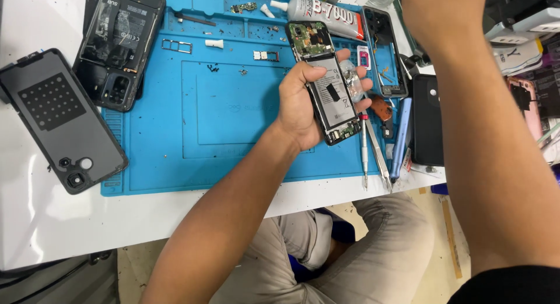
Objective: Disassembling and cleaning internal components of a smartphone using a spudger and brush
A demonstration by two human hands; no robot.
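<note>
The person's right forearm (pixel 490 164) rises close to the camera, its hand cut off by the top edge, so its grip cannot be told. The left hand (pixel 303 105) grasps an opened phone (pixel 328 82), battery and circuit board exposed, above a blue work mat (pixel 192 123). A glue tube (pixel 326 12), screwdriver (pixel 364 146) and tweezers (pixel 379 158) lie nearby; a grey back cover (pixel 58 117) rests left of the mat.
</note>
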